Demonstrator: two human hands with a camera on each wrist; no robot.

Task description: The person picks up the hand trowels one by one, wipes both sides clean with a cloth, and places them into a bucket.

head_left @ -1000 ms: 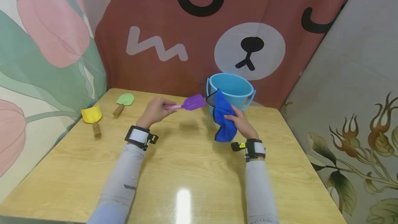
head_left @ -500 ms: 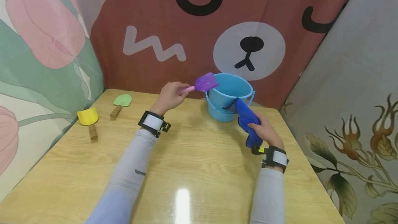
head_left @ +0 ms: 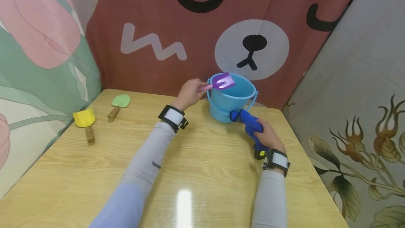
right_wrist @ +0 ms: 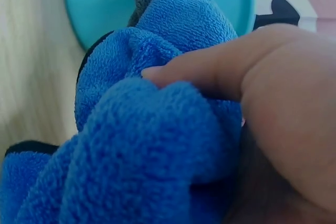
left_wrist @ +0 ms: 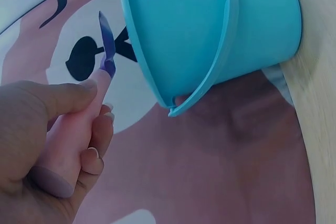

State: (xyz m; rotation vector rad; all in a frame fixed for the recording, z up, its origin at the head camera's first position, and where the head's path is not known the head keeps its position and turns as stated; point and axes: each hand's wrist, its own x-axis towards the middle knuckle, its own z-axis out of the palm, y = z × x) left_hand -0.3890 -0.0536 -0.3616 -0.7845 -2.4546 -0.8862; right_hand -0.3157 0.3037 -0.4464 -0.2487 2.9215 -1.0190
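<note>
My left hand (head_left: 191, 93) grips the pink handle of a toy shovel (head_left: 223, 81), whose purple blade is above the left part of the bucket's mouth. In the left wrist view, fingers and thumb wrap round the pink handle (left_wrist: 71, 137). The light blue bucket (head_left: 221, 106) stands upright at the back of the table, its handle hanging down. A bunched blue cloth (head_left: 251, 122) with dark edging is held in my right hand (head_left: 269, 136), in front of the bucket's right side. Close up, the right thumb presses into the fluffy cloth (right_wrist: 142, 129); the other fingers are mostly hidden.
On the left of the wooden table (head_left: 202, 171) lie a yellow toy shovel (head_left: 84, 119) and a green one (head_left: 121, 101), both with brown handles. A bear-printed curtain (head_left: 142, 73) hangs right behind the bucket. Patterned cloths border both sides.
My left hand has carried the purple shovel right and up to the bucket's mouth. The right hand has drawn the blue cloth rightward from the shovel blade and lowered it slightly.
</note>
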